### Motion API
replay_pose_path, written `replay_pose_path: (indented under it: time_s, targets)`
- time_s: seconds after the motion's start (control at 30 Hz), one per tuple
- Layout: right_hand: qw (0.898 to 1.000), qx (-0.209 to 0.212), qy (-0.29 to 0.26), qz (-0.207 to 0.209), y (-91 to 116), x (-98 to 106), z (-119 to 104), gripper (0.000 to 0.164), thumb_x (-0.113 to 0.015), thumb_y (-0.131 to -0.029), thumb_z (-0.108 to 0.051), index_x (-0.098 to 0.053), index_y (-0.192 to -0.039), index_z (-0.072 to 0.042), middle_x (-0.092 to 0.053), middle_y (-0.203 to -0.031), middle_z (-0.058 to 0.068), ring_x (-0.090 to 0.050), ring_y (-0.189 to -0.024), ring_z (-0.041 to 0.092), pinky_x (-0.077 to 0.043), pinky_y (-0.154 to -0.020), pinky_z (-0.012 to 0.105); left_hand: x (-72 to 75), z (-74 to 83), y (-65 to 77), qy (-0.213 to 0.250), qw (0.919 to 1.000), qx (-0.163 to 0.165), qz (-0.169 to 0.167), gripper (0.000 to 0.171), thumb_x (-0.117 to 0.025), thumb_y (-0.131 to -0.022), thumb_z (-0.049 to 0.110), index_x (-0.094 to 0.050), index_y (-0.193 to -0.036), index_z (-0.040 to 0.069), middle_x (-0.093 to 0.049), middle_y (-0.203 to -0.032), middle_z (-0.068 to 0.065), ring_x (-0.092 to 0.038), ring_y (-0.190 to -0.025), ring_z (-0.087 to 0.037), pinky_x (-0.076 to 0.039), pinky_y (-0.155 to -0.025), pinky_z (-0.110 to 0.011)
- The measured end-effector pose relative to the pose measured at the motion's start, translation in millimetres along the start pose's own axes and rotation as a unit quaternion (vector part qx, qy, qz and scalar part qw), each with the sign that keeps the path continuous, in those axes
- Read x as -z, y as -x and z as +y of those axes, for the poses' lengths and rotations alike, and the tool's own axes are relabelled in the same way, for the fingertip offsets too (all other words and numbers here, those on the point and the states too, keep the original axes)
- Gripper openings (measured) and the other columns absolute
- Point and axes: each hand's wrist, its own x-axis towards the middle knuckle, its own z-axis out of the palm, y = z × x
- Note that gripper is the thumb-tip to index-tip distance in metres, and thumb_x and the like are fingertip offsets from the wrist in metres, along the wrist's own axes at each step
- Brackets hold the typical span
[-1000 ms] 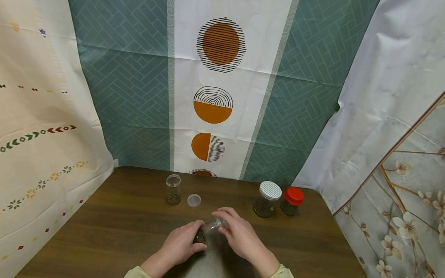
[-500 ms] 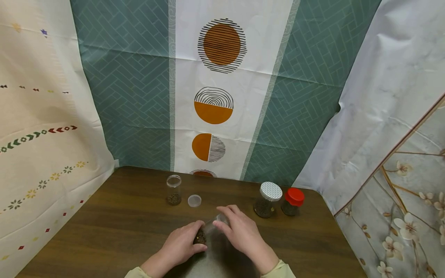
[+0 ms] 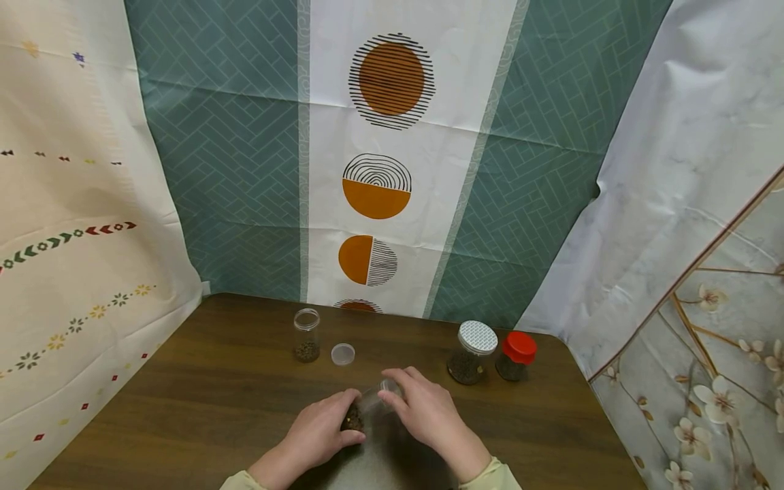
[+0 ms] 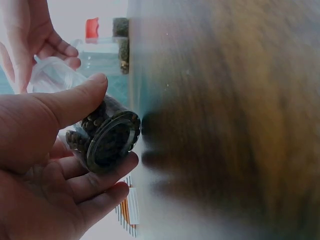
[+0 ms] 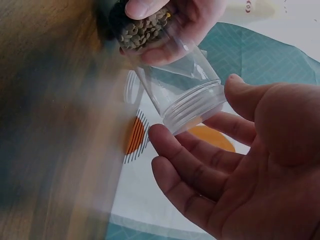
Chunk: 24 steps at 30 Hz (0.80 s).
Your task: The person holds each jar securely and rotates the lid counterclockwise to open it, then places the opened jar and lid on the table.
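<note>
A clear jar [image 3: 369,401] lies tilted in my left hand [image 3: 320,423], its mouth end pointing up and right. Small brown pellets [image 5: 142,34] have gathered toward its base, which faces the camera in the left wrist view. My left thumb and fingers grip the jar around this lower part. At the other end is a clear ridged screw lid [image 5: 195,111]. The thumb and fingertips of my right hand [image 3: 427,408] hold it from opposite sides, with the palm behind it.
On the brown table [image 3: 184,395], an open jar [image 3: 307,337] partly filled with pellets stands at the back, beside a loose clear lid [image 3: 343,354]. Back right are a white-topped jar [image 3: 474,354] and a red-topped jar [image 3: 516,355]. Patterned cloths [image 3: 245,170] hang behind and at both sides.
My right hand has shifted slightly right, and its thumb has moved up across the front of the lid. The left hand and jar have stayed nearly still.
</note>
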Motion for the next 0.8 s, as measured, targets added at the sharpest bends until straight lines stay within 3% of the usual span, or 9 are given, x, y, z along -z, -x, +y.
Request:
replay_pose_path:
  time_s: [0.8]
  targets:
    - [0.998, 0.055, -0.025, -0.004, 5.6, 1.5, 3.3, 0.04, -0.075, -0.108, -0.026, -0.068, -0.147, -0.026, -0.065, -0.139, -0.002, -0.071, -0.101, 0.015, -0.058, -0.075, 0.04, -1.1, 0.8, 1.2, -0.013, 0.9998, -0.011, 0.014, 0.055, -0.094, -0.089, 0.038, -0.065, -0.129, 0.013, -0.075, -0.12, -0.003, -0.073, -0.104, -0.025, -0.059, -0.079, -0.048]
